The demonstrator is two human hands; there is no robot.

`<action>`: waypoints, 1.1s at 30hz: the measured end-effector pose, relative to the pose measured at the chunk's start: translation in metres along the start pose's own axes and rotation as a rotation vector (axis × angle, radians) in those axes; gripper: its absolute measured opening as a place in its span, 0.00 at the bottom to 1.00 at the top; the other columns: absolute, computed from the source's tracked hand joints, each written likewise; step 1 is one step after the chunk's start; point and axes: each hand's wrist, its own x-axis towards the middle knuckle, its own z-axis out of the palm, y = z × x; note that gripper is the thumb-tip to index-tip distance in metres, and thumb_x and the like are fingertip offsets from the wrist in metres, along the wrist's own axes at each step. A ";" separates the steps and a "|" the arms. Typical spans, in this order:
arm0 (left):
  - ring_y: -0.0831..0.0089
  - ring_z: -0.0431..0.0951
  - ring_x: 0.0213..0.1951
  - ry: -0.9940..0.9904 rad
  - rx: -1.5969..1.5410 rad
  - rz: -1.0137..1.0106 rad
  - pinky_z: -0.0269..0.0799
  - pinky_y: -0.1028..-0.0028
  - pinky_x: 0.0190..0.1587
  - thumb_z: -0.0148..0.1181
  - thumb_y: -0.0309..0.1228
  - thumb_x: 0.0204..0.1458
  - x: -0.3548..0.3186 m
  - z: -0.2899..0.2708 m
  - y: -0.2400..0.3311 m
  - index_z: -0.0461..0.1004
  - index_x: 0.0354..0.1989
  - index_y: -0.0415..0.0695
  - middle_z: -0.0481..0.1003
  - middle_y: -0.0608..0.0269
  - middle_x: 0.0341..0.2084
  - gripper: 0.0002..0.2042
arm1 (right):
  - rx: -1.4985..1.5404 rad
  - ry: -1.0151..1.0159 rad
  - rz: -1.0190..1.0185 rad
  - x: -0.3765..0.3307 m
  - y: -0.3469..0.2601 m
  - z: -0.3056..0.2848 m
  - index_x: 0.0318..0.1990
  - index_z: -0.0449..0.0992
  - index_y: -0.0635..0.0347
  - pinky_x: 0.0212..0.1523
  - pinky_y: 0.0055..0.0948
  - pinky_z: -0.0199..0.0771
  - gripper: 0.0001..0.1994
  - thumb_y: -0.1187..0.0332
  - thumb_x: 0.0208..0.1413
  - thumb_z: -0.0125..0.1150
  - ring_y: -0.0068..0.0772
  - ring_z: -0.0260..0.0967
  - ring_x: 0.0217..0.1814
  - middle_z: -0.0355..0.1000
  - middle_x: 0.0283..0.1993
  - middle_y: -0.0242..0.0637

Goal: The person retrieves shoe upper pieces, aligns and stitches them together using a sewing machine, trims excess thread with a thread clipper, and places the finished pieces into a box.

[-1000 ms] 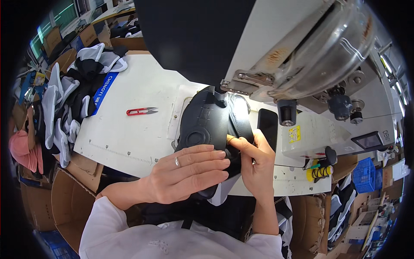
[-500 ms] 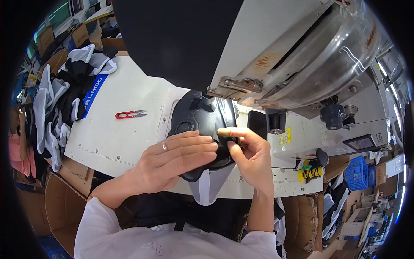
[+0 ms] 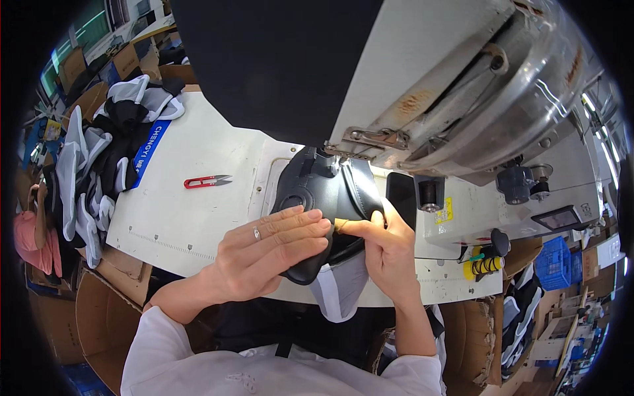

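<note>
A black, glossy stitched piece (image 3: 310, 178) with a round raised patch lies under the sewing machine head (image 3: 366, 142). Its pale grey lining (image 3: 340, 290) hangs over the table's front edge. My left hand (image 3: 264, 254), wearing a ring, rests flat across the piece's near left part with fingers stretched out; its thumb is hidden. On the other side, my right hand (image 3: 389, 251) grips the piece's right edge, its index finger, with a yellowish cover on the tip, pointing left toward my left fingertips. The needle area is mostly hidden behind the machine head.
Red-handled thread snips (image 3: 208, 181) lie on the white table (image 3: 178, 218) at left. Grey and black pieces (image 3: 92, 165) are heaped beyond them. A dark phone-like slab (image 3: 401, 191) sits right of the work. Cardboard boxes (image 3: 105, 317) stand below; another person (image 3: 36, 237) is far left.
The black piece has turned a little, showing more of its curved seam and opening on the right. My right thumb has moved up, and its index finger now points left, lower on the piece.
</note>
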 end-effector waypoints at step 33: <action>0.58 0.79 0.50 -0.075 0.071 0.060 0.75 0.63 0.56 0.61 0.18 0.39 0.006 0.004 -0.028 0.78 0.43 0.39 0.79 0.57 0.44 0.18 | 0.123 0.243 0.182 0.024 0.022 0.004 0.36 0.73 0.67 0.31 0.34 0.68 0.09 0.78 0.45 0.63 0.42 0.69 0.29 0.68 0.29 0.43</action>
